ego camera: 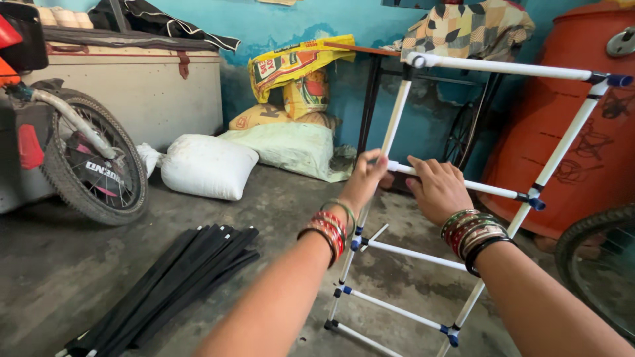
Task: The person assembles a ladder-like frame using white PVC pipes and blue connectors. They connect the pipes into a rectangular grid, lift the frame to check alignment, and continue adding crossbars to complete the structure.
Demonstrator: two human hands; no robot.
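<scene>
Two hands on a crossbar of a white pipe rack

The left hand [366,177] pinches shut on the left end of a white crossbar [463,184], right where that bar meets the left upright [390,135] of the white pipe rack [509,68]; thumb and fingers close around the joint. The right hand [436,188] lies just to the right of it on the same bar, fingers curled over the top, though whether they close fully around the pipe cannot be told. The bar runs on rightward from both hands to a blue joint [537,203] on the right upright. Lower rungs sit nearer, below the wrists. To the near left a bundle of black rods [175,281] lies on the concrete floor [59,264], well apart from the rack. White sacks [208,165] rest at the far wall, a wheel [92,165] at far left.
</scene>
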